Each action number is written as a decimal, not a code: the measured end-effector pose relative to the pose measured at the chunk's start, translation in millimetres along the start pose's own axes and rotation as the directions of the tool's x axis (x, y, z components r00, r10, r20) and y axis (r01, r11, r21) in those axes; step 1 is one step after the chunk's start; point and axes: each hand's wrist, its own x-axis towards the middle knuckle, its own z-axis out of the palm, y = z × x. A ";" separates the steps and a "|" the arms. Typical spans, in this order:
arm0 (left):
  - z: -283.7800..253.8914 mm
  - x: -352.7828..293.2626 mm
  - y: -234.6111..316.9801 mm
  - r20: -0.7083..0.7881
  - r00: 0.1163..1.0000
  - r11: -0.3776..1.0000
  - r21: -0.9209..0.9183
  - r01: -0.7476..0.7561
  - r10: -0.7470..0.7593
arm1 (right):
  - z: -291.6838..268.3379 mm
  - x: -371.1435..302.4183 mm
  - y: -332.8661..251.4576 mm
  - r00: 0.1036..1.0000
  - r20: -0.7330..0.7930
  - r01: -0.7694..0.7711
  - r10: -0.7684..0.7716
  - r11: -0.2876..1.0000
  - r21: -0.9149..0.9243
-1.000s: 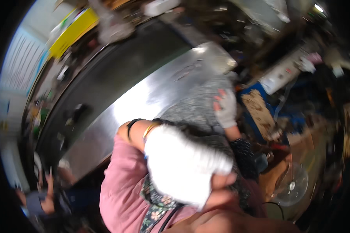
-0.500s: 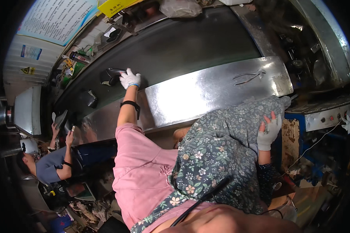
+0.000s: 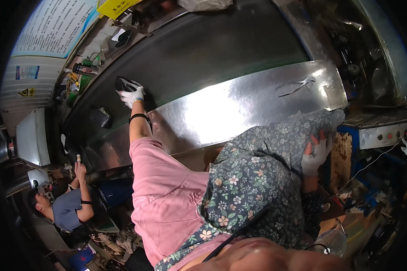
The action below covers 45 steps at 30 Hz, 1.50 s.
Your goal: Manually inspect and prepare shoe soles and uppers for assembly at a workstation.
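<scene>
One black curved piece [image 3: 121, 84] (a shoe upper, perhaps; too small to be sure) now sits in the left hand [image 3: 132, 95], its gloved fingers clamped on the lower edge; half a second ago they were at its right end. That puts it in hand over the dark belt [image 3: 203, 54]. The right hand [image 3: 314, 156], fingers apart, lies against the floral apron [image 3: 253, 180]. A second black piece [image 3: 103, 119] lies nearer the co-worker [image 3: 72, 208]. The steel ledge [image 3: 181, 122], bearing pincers [image 3: 296, 86], separates apron from belt.

Glare on metal plate [image 3: 221, 106], dark rim
</scene>
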 end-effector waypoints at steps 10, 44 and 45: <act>-9.7 -72.2 -22.4 0.763 0.434 0.335 -0.616 0.713 0.479 | -17.8 17.5 -19.5 0.998 0.036 0.047 -0.043 0.995 -0.094; -239.2 -559.5 136.2 -0.166 -0.622 -0.130 -0.986 0.104 0.765 | -87.5 -18.1 -46.9 0.855 -0.077 -0.436 0.512 0.792 0.426; -243.9 -561.3 138.9 -0.113 -0.628 -0.045 -0.991 0.124 0.770 | -88.0 -17.2 -40.1 0.836 -0.034 -0.503 0.548 0.789 0.353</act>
